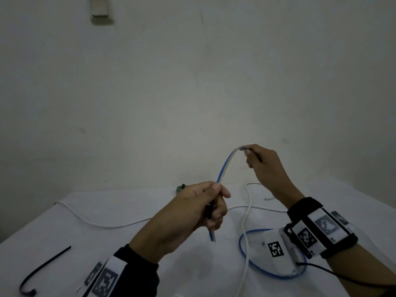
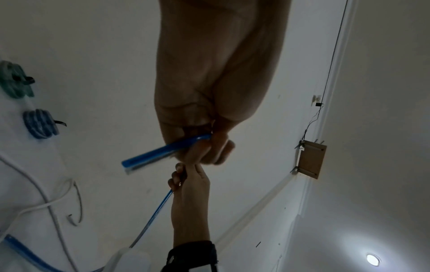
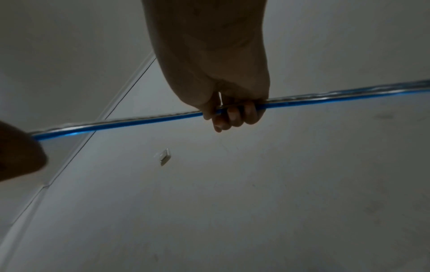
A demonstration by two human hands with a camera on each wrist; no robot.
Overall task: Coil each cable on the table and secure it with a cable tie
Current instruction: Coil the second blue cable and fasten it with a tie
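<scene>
Left hand (image 1: 199,207) clenched round the flat blue-and-clear ribbon cable (image 1: 224,168) near its free end; a short tail pokes out below the fist. A dark object also sits in that fist, cannot tell what. Right hand (image 1: 265,166) pinches the same cable further along, higher and farther from the body; right wrist view shows fingers (image 3: 234,115) curled over the strip. Between the two grips the cable arches up and to the right, so its long axis runs from the left fist up to the right pinch. Past the right hand it drops to the white bench (image 1: 64,232) and lies in a loose loop (image 1: 244,251) under the right wrist. Judgement: coiling has barely begun; the next turn calls for bringing the right grip's length round to the left fist, which is nearer the end. In the way: a thin white round cable (image 1: 248,211) crosses over the blue loop and may drag along. Black cable tie (image 1: 46,265) lies at near left, well apart. Two small tied coils, green (image 2: 14,79) and blue (image 2: 40,124), sit at the far edge
</scene>
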